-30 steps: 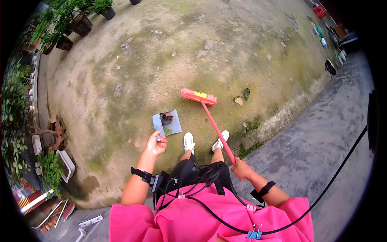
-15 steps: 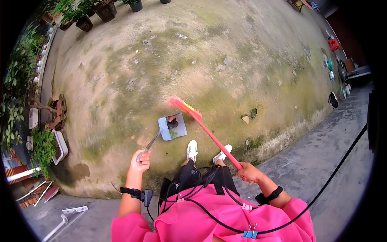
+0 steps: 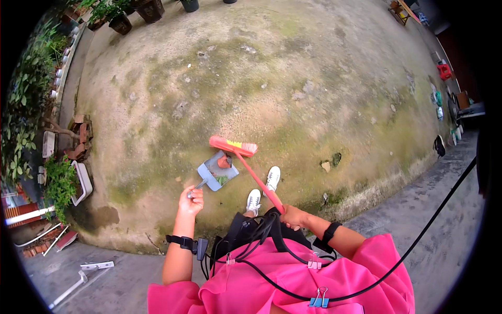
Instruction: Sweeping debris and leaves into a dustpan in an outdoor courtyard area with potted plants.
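Observation:
My left hand (image 3: 192, 199) is closed round the grey handle of a blue dustpan (image 3: 208, 177), which is at the ground ahead of my feet. Inside the pan lie a reddish-brown broken piece (image 3: 224, 161), something dark beside it, and some green leaves (image 3: 221, 180). My right hand (image 3: 294, 216) grips the red stick of a broom (image 3: 260, 183), low in front of my body. The broom's wide red head (image 3: 234, 146), with yellow bristles in its middle, lies crosswise at the dustpan's far edge. Whether the head touches the pan, I cannot tell.
Mossy concrete (image 3: 293, 68) spreads ahead, with a small stone (image 3: 326, 166) right of my white shoes (image 3: 272, 178). Potted plants (image 3: 120, 23) stand far left; a white planter (image 3: 81, 183) and bricks (image 3: 79, 137) are at left. A black cable (image 3: 418, 246) runs off my right side.
The broom head has swung round to lie across the dustpan's far edge. My right hand has moved left. The dustpan has turned slightly, and my right foot has stepped forward.

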### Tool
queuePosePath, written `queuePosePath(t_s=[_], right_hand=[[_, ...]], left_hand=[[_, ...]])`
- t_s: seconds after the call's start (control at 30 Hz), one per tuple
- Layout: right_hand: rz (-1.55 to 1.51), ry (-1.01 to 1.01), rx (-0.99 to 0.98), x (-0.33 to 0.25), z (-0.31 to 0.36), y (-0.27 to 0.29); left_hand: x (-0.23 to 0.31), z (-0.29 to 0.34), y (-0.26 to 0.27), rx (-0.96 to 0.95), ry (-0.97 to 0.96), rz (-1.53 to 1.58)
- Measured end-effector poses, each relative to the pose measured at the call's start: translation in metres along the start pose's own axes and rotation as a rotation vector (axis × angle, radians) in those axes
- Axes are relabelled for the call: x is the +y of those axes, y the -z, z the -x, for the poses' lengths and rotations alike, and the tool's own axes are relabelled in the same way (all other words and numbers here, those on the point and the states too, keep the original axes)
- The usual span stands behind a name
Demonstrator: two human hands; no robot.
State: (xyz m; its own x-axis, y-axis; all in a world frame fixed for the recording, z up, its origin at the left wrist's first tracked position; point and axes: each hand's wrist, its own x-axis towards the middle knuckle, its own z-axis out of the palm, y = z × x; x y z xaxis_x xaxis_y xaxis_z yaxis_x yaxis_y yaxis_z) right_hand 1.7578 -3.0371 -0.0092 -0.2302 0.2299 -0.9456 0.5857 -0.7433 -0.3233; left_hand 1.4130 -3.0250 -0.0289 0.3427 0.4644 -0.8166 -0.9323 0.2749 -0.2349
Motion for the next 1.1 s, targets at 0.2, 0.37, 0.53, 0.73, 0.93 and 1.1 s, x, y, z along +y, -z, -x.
queuePosePath(t_s=[0.2, 0.37, 0.53, 0.73, 0.93, 1.1], right_hand=[[0.026, -0.048, -0.308, -0.030, 0.043, 0.047], [0.105, -0.019, -0.322, -0.050, 0.054, 0.084], [0.024, 0.031, -0.243, -0.081, 0.069, 0.112], [-0.096, 0.064, -0.141, -0.116, 0.067, 0.143], [-0.402, 0.191, -0.051, -0.115, 0.074, 0.173], [-0.724, 0.247, 0.029, -0.082, 0.086, 0.200]], left_hand=[[-0.005, -0.024, -0.031, 0.074, 0.086, -0.078], [0.006, -0.015, -0.035, 0.080, 0.023, -0.046], [0.008, 0.028, -0.055, 0.000, -0.027, 0.056], [0.030, 0.012, -0.086, -0.100, 0.018, -0.003], [0.026, -0.053, -0.173, -0.071, 0.188, -0.132], [0.016, -0.104, -0.237, -0.014, 0.310, -0.409]])
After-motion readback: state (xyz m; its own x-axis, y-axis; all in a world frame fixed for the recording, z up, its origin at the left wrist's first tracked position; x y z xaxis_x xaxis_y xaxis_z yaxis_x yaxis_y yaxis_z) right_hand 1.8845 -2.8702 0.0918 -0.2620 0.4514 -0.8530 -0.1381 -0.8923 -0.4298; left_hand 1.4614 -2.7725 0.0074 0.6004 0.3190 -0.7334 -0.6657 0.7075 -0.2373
